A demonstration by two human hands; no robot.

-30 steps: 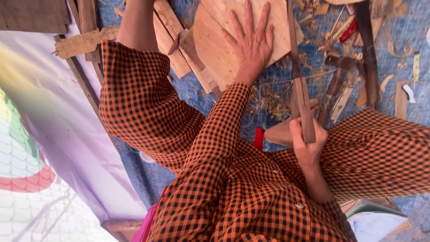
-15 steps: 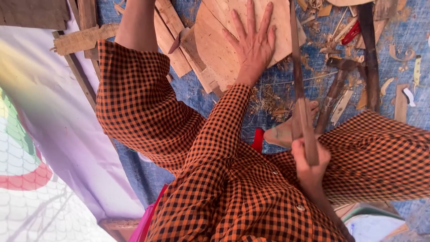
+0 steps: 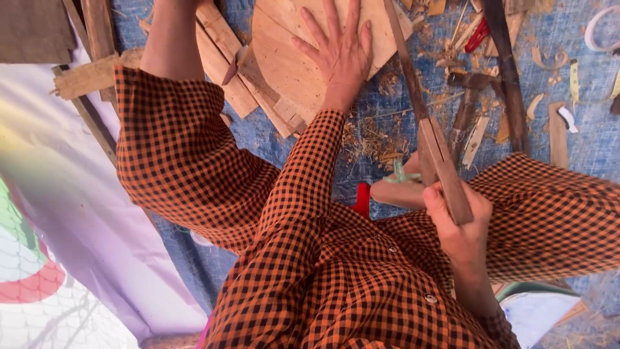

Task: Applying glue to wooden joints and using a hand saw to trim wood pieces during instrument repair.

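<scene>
Two hands are seen. A long flat wooden stick (image 3: 439, 152), smooth and brown, is gripped at its near end by the curled fingers of the right hand (image 3: 462, 223). Farther off, the left hand (image 3: 339, 55) is spread wide, fingers pressed on a pale, rounded wooden board (image 3: 284, 61); curled shavings (image 3: 371, 139) lie just beyond the wrist.

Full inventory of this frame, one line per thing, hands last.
Rounded pale wooden board: 1, light tan, top centre, under the left hand.
Long wooden-handled saw: 1, brown, right of centre, its end in the right hand.
Flat wooden planks: several, tan, beside the board at top left.
Wood shavings: many, tan, scattered below the board.
Blue mat: 1, under everything.
Red-handled tool: 1, top right.
Left hand: flat, fingers spread on the board.
Right hand: closed round the saw.
</scene>
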